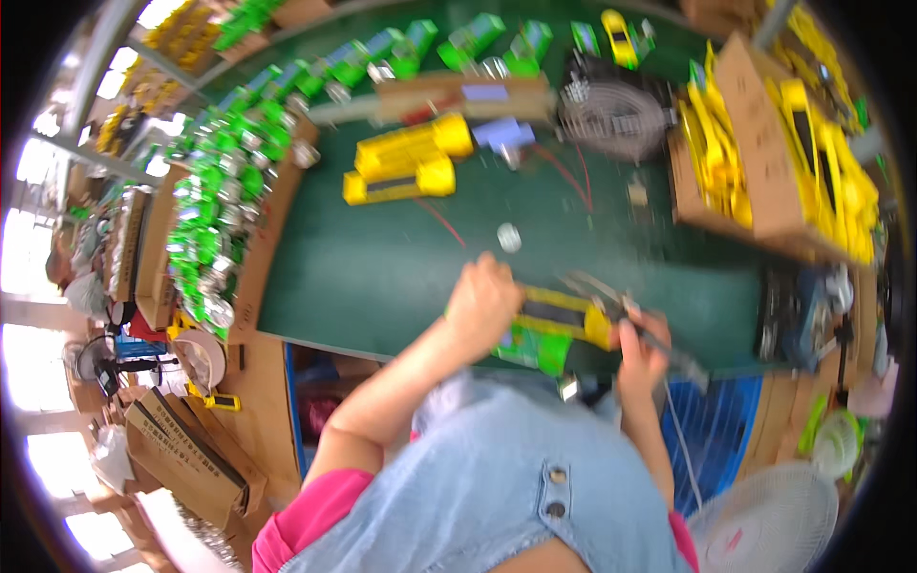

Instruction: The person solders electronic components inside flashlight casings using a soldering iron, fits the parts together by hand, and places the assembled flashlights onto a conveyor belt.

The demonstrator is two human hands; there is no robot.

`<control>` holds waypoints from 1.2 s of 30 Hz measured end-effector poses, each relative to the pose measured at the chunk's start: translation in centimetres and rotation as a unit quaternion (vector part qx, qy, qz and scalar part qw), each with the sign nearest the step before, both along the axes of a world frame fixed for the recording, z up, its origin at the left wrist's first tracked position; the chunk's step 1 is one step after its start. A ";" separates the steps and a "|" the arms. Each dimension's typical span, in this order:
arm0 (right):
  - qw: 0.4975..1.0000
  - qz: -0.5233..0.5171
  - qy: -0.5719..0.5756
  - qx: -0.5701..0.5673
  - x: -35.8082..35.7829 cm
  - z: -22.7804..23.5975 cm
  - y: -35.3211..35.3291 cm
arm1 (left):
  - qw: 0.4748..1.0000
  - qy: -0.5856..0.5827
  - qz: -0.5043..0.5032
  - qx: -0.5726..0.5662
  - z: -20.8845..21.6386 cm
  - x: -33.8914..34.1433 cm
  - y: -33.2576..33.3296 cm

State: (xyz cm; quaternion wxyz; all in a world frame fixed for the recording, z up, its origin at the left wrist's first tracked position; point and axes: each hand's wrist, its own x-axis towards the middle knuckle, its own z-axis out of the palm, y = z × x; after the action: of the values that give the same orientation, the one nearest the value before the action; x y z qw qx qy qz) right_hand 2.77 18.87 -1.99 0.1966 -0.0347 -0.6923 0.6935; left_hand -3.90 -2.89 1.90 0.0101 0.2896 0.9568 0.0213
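Near the table's front edge, my left hand [487, 301] is closed around the left end of a long yellow casing [597, 326] with a dark strip along it. Just below this lies a green casing [540, 350], partly covered by the yellow one and my hand; whether the two are joined I cannot tell. My right hand [642, 353], at the yellow casing's right end, grips a blurred soldering iron [659, 346] with a dark handle. Its thin metal end points up and left. Beyond my left hand sits a small round silvery piece [509, 238].
Two yellow casings [401, 181] lie farther back, near loose red wires [585, 181]. A box at left [266, 239] holds many green casings; boxes at right [755, 143] hold yellow parts. A dark coil [616, 119] stands at the back. A white fan [764, 516] is at lower right.
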 end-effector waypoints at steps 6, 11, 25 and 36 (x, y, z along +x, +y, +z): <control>0.953 0.000 0.049 0.299 1.2 0.1 1.7 | 1.000 0.014 0.010 0.010 -1.9 0.3 0.6; 0.938 0.055 0.052 0.339 0.6 0.9 1.4 | 1.000 0.019 0.011 -0.011 -1.0 0.7 0.7; 0.939 0.084 -0.023 0.333 0.9 0.6 1.5 | 0.991 0.026 -0.019 0.127 4.7 3.4 0.9; 0.945 0.097 0.001 0.313 -1.1 0.5 1.6 | 0.940 -0.050 -0.027 0.337 -1.2 2.8 2.2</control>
State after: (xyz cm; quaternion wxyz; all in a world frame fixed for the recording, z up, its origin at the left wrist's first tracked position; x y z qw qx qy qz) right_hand 1.70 20.45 -1.53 0.1298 0.0970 -0.8740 0.4581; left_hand -1.14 -0.72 0.70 -0.0395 0.3009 0.8836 0.3567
